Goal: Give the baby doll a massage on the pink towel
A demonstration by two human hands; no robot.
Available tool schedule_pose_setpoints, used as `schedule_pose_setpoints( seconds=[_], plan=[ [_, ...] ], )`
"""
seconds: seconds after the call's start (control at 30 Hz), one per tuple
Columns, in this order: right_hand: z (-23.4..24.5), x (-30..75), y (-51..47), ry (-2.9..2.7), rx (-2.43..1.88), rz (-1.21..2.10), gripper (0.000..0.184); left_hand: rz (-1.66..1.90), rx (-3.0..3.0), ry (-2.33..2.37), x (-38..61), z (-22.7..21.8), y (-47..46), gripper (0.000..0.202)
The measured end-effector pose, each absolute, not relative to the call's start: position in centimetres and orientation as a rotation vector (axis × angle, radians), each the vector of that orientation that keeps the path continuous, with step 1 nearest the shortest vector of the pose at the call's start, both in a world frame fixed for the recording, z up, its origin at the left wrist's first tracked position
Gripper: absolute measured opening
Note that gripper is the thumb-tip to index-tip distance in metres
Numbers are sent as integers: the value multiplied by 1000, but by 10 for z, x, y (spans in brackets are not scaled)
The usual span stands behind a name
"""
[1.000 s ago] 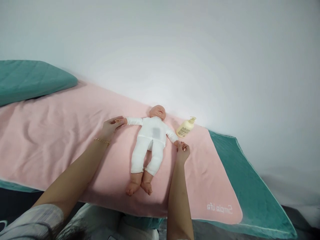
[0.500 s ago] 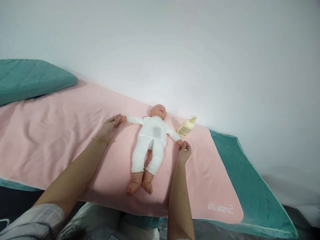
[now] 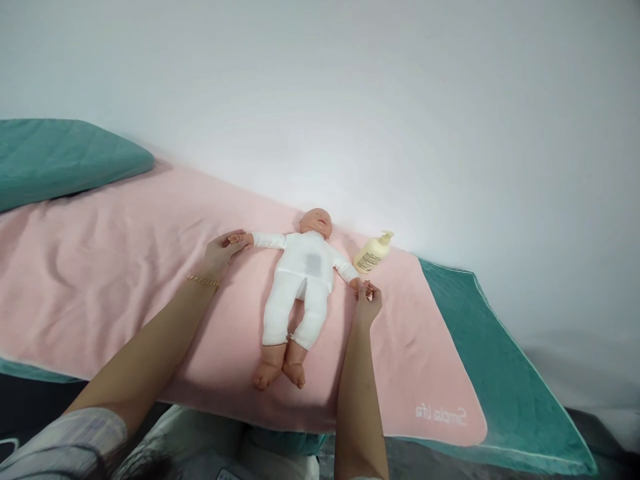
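The doll [image 3: 303, 260] lay face-up on the pink blanket [image 3: 410, 340], left hand [image 3: 220, 255] and right hand [image 3: 369, 307] each grasping one outspread arm's end, apparently mid-stretch; the next move seemingly called for gentle, matched guidance.

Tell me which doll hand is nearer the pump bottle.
The doll hand held in the person's right hand, close to the pump bottle; the other doll hand, in the left hand, is much farther.

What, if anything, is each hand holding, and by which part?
The left hand and right hand each hold the doll by one of its hands.
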State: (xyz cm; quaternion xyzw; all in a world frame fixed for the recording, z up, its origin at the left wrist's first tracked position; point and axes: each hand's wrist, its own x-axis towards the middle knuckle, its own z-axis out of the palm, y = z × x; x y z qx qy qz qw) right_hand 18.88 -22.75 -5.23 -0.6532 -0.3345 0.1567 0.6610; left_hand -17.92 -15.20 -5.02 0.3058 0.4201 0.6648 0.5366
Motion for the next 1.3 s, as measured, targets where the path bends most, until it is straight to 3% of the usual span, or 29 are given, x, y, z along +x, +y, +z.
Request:
schedule_pose_setpoints(
  seconds=[0.33, 0.63, 1.0, 1.3],
  plan=[
    [-47, 181, -231, -737, -1478, 354, 41, 1632, 747, 1031, -175, -49, -154, 34],
    [-48, 180, -233, -668, -1468, 333, 44, 1648, 596, 867, -179, -53, -148, 13],
    [-47, 184, -230, -667, -1425, 388, 50, 1591, 535, 768, -186, -53, -148, 29],
    [-49, 184, -231, -681, -1438, 373, 39, 1608, 697, 942, -178, -49, -153, 39]
  ],
)
